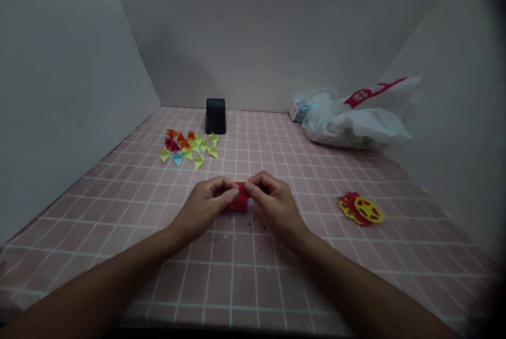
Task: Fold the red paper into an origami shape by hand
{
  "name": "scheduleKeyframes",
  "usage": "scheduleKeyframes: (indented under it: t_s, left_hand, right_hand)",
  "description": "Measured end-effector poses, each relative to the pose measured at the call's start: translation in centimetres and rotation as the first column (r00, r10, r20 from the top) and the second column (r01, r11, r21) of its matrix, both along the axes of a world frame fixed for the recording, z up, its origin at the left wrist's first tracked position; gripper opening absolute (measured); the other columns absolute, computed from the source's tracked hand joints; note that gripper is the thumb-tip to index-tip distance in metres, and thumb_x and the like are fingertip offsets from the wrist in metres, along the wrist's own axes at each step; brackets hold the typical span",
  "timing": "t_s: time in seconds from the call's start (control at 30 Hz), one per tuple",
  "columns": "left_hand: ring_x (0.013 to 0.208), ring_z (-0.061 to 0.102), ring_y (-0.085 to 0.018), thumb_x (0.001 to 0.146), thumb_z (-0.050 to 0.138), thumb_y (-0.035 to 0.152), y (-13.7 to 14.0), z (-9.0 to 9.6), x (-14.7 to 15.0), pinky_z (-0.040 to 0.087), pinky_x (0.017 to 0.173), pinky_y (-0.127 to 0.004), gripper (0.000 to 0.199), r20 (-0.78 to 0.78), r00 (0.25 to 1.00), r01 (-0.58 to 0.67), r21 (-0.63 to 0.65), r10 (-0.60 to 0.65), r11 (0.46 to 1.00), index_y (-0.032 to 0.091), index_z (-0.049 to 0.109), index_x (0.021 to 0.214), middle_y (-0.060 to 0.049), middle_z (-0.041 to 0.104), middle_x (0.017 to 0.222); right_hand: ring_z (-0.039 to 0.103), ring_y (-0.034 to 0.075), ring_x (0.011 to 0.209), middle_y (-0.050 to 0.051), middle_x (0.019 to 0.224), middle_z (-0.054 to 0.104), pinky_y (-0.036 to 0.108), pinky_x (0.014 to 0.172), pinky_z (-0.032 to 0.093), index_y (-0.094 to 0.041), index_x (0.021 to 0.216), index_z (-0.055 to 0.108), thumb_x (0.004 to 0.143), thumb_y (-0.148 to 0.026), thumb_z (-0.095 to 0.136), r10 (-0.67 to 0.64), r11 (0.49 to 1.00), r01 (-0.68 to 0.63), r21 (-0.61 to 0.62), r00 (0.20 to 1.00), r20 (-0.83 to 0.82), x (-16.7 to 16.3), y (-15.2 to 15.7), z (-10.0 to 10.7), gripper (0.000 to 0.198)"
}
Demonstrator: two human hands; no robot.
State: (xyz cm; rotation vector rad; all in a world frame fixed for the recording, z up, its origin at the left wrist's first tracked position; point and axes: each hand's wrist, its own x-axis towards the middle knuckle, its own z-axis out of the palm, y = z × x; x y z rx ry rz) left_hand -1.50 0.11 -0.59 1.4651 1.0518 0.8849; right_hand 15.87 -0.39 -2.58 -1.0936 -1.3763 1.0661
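Note:
Both hands meet at the middle of the table over a small red sheet [240, 203] that looks like paper. A yellow edge shows behind its top, and a pale purple edge peeks out at its lower right. My left hand [205, 199] pinches the sheet's upper left between thumb and fingers. On the other side, the thumb and curled fingers of my right hand [272, 199] close on the upper right corner. The fingers hide part of the sheet, so I cannot tell how it is folded.
Folded paper pieces [198, 161] in yellow, orange, red and blue lie at the left. Behind them a black phone [215, 116] stands propped up. Red and yellow star cutouts [368, 210] lie right. A white plastic bag [343, 125] and a box [297, 110] sit at the back right.

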Motion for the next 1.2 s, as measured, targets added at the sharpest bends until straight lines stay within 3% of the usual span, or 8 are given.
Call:
scheduleKeyframes:
  t_s: [0.17, 0.27, 0.4, 0.5, 0.63, 1.0, 1.2]
  left_hand:
    - [0.07, 0.055, -0.015, 0.089, 0.061, 0.037, 0.16, 0.06, -0.12, 0.044, 0.068, -0.026, 0.024, -0.061, 0.998, 0.021, 0.121, -0.014, 0.992, 0.017, 0.066, 0.077, 0.0, 0.062, 0.076]
    - [0.066, 0.052, -0.013, 0.088, 0.061, 0.035, 0.14, 0.04, -0.08, 0.043, 0.065, -0.026, 0.023, -0.076, 0.997, -0.016, 0.145, 0.028, 0.989, 0.017, 0.064, 0.074, 0.001, 0.06, 0.071]
    - [0.066, 0.052, -0.013, 0.088, 0.061, 0.034, -0.02, -0.09, 0.08, 0.043, 0.063, -0.025, 0.021, -0.051, 0.988, -0.136, 0.177, 0.147, 0.975, 0.017, 0.064, 0.075, 0.001, 0.06, 0.071]
    - [0.066, 0.053, -0.014, 0.087, 0.062, 0.035, -0.05, -0.29, 0.1, 0.043, 0.062, -0.024, 0.021, -0.019, 0.979, -0.196, 0.185, 0.203, 0.963, 0.017, 0.064, 0.076, 0.001, 0.06, 0.072]
    - [0.068, 0.054, -0.014, 0.088, 0.062, 0.034, 0.01, -0.43, 0.0, 0.044, 0.064, -0.024, 0.02, -0.019, 0.984, -0.172, 0.192, 0.179, 0.966, 0.017, 0.065, 0.077, 0.001, 0.061, 0.074]
    - [0.061, 0.048, -0.011, 0.086, 0.067, 0.035, 0.06, 0.09, 0.09, 0.043, 0.062, -0.024, 0.022, 0.061, 0.993, -0.099, 0.036, 0.097, 0.994, 0.017, 0.066, 0.073, 0.003, 0.057, 0.066]
    - [0.06, 0.049, -0.011, 0.082, 0.071, 0.032, 0.28, -0.28, 0.04, 0.043, 0.062, -0.024, 0.02, 0.077, 0.993, -0.092, 0.01, 0.091, 0.996, 0.017, 0.064, 0.07, 0.004, 0.057, 0.066]
  right_hand:
    - [0.055, 0.016, 0.073, 0.001, 0.074, 0.06, 0.031, 0.069, 0.042, -0.021, 0.068, 0.062, 0.086, -0.032, 0.066, 0.044, 0.999, -0.045, 0.013, 0.997, 0.07, -0.18, 0.06, -0.05, 0.022]
    - [0.054, 0.015, 0.071, 0.0, 0.075, 0.059, 0.03, 0.068, 0.042, -0.021, 0.076, 0.062, 0.087, -0.038, 0.064, 0.08, 0.996, -0.082, -0.043, 0.995, -0.053, -0.36, 0.16, -0.32, 0.021]
    - [0.054, 0.014, 0.072, -0.001, 0.079, 0.059, 0.028, 0.068, 0.043, -0.022, 0.086, 0.059, 0.087, -0.043, 0.065, 0.035, 0.996, -0.051, -0.076, 0.98, -0.197, -0.51, 0.11, -0.42, 0.022]
    - [0.05, 0.013, 0.064, -0.003, 0.07, 0.055, 0.027, 0.063, 0.041, -0.021, 0.075, 0.057, 0.083, -0.042, 0.069, 0.068, 0.988, -0.094, -0.126, 0.978, -0.198, -0.6, -0.02, -0.44, 0.025]
    - [0.046, 0.012, 0.06, -0.003, 0.065, 0.053, 0.027, 0.059, 0.037, -0.021, 0.065, 0.054, 0.08, -0.036, 0.069, 0.094, 0.985, -0.115, -0.126, 0.982, -0.161, -0.74, -0.08, -0.59, 0.026]
    - [0.048, 0.013, 0.064, -0.002, 0.068, 0.055, 0.028, 0.062, 0.038, -0.02, 0.066, 0.056, 0.08, -0.029, 0.067, 0.068, 0.996, -0.07, -0.058, 0.997, -0.046, -0.45, 0.12, -0.36, 0.02]
    - [0.049, 0.012, 0.06, -0.004, 0.065, 0.055, 0.027, 0.058, 0.039, -0.021, 0.067, 0.056, 0.079, -0.03, 0.07, 0.064, 0.992, -0.079, -0.096, 0.987, -0.144, -0.61, 0.1, -0.48, 0.02]
